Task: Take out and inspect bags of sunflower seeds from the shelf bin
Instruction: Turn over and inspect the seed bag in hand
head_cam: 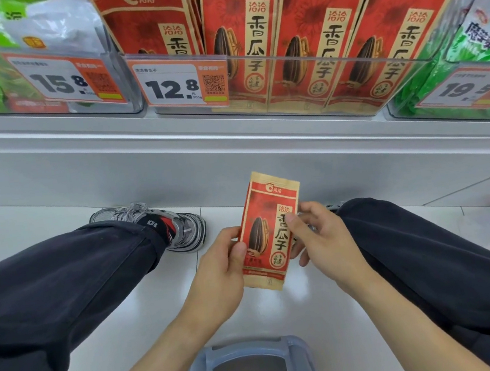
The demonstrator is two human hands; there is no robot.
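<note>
I have one bag of sunflower seeds out of the shelf bin and held low in the centre of the frame, front face up to me — my left hand grips its left edge, my right hand pinches its right edge. By my reckoning the inspecting is under way and most of the task is left: at least four front bags stand across the upper middle, untouched, with more edges showing behind — the full count is hidden
</note>
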